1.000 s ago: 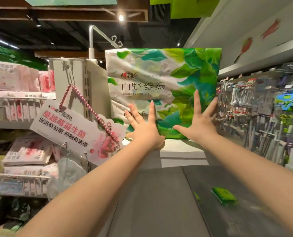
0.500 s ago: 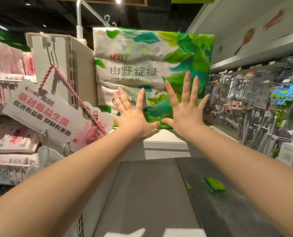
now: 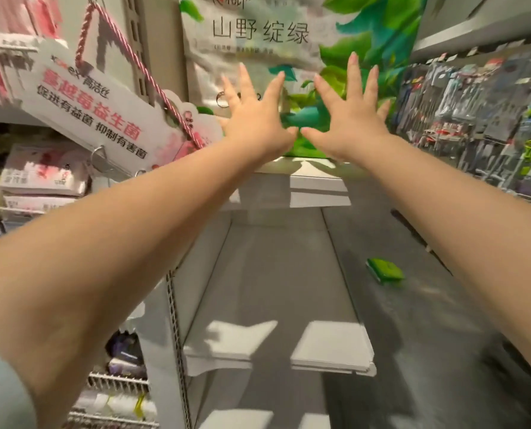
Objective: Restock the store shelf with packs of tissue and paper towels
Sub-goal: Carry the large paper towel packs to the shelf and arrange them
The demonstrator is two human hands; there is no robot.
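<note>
— How many things are seen, and where is the pack?

— One large tissue pack (image 3: 289, 57) is seen, stood upright on the top shelf (image 3: 317, 184). Two hands are laid flat against its front: the left hand (image 3: 255, 119) and the right hand (image 3: 348, 119), fingers spread straight, nothing clasped by either, thumbs nearly touching. One small green packet (image 3: 385, 269) is seen lying on the floor (image 3: 428, 305), well apart. One lower shelf (image 3: 276, 289) is shown beneath.

— And the surroundings?

— White metal shelving in a shop aisle is shown. Pink-and-white packs (image 3: 41, 178) are stacked at the left; small hanging goods (image 3: 474, 113), blurred, are racked at the right.

— What can be read?

— "山野绽绿" is printed on the pack. A hanging sign (image 3: 103, 103), held by a red-and-white cord (image 3: 140, 66), is marked "高洁丝" and "促进有益菌 抑制有害菌".
</note>
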